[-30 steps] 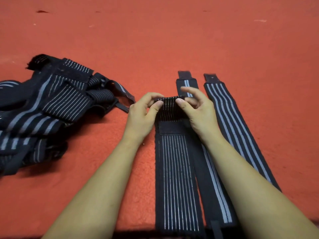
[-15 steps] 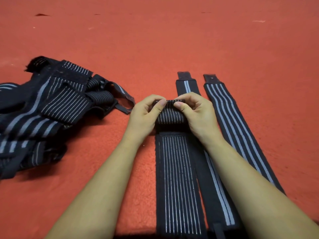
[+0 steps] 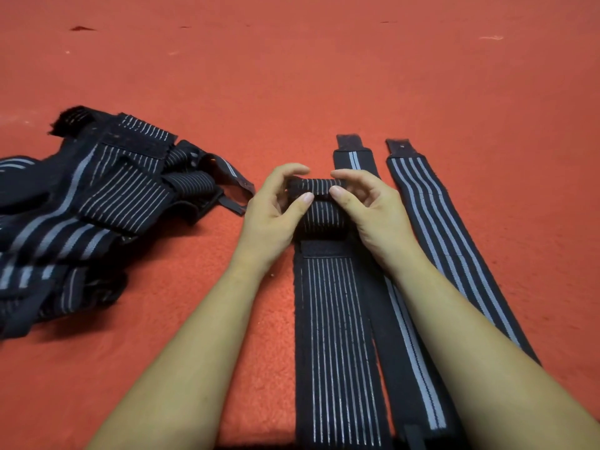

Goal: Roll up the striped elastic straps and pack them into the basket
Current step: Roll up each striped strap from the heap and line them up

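Observation:
A wide black strap with several thin white stripes (image 3: 337, 336) lies lengthwise on the red carpet in front of me. Its far end is curled into a small roll (image 3: 319, 203). My left hand (image 3: 276, 209) grips the roll's left side, thumb on top and fingers curled behind. My right hand (image 3: 370, 206) grips the right side the same way. A second flat strap with one grey stripe (image 3: 406, 336) lies just to the right, partly under my right forearm. A third, with three grey stripes (image 3: 435, 228), lies further right. No basket is in view.
A tangled heap of black striped straps (image 3: 81, 216) sits on the carpet at the left. Red carpet (image 3: 324, 76) stretches away behind everything.
The roll has grown thicker as both hands turned the strap's far end toward me. A black hook-and-loop patch just below the roll has come back into sight.

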The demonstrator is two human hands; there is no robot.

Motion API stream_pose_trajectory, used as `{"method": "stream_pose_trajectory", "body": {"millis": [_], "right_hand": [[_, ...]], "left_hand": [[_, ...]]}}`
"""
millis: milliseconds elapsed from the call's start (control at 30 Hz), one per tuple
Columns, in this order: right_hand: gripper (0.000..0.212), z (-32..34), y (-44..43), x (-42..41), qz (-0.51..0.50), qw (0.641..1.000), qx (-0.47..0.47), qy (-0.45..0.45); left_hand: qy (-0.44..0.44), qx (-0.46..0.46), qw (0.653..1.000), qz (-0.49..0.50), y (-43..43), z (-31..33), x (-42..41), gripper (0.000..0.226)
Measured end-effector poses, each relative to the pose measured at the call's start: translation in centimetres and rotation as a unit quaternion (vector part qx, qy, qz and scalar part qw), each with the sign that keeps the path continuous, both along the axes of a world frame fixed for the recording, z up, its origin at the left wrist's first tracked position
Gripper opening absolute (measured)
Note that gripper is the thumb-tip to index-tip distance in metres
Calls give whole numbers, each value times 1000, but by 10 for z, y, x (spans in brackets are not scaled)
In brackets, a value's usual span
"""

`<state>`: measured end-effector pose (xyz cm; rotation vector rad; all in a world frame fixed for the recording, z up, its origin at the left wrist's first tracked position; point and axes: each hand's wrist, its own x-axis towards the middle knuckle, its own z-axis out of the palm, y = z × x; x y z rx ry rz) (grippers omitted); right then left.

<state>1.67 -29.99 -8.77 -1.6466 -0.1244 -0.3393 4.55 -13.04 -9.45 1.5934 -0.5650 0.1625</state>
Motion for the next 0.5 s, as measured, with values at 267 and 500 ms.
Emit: {"method": "stream_pose_trajectory", "body": {"millis": [267,500], "right_hand": [[14,4,-1,-5,-9,999,24,-32],[13,8,2,-7,12,999,44,-16]], "left_hand": [[35,-12,999,-18,-4,-1,-2,14],[43,-61,997,-28,-3,2,-1,12]]}}
